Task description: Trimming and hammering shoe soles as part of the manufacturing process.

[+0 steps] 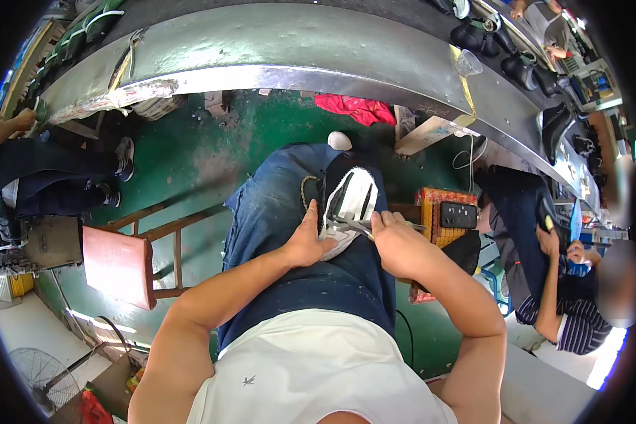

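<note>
A shoe upper with a white underside and dark edges [361,189] rests on my lap. My left hand [307,240] presses its thumb and fingers against the shoe's near left side, holding it steady. My right hand [401,247] is closed around metal pliers [355,225]. Their jaws lie against the near part of the shoe, and one handle end sticks out past my fist. Whether the jaws grip the shoe's edge is too small to tell. Blue cloth covers my thighs under the shoe.
A long metal bench [261,46] runs across in front, with black shoes [477,37] at its right. A stool [116,261] stands left. On the right, a phone [458,215] lies on a woven red-edged seat [431,244]. Co-workers sit or stand on both sides. Red cloth [357,107] lies beneath the bench.
</note>
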`<state>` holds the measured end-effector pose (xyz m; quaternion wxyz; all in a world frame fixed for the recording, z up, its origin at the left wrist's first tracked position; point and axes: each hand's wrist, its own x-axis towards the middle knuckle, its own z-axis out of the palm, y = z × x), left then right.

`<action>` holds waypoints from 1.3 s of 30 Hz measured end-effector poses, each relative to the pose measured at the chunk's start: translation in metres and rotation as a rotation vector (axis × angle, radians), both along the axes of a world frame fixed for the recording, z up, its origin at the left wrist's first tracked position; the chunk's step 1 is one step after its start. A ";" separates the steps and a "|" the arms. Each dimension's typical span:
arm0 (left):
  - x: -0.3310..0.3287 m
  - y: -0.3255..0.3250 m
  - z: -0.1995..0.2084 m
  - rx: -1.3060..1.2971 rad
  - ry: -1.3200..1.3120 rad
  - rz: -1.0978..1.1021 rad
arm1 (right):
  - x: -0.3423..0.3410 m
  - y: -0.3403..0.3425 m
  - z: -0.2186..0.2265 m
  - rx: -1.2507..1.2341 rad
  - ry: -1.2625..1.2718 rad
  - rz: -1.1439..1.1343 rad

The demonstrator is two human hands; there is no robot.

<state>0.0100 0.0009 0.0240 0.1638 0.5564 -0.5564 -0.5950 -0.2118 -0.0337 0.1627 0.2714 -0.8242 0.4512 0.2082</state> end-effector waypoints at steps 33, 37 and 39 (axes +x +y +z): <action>-0.035 -0.019 -0.034 -0.302 -0.070 0.600 | -0.037 -0.021 -0.064 -0.188 -0.275 -0.019; -0.035 -0.014 -0.041 -0.393 -0.093 0.558 | -0.030 -0.028 -0.080 -0.472 -0.375 -0.009; -0.031 -0.011 -0.049 -0.420 -0.114 0.533 | -0.024 -0.037 -0.082 -0.257 -0.162 -0.074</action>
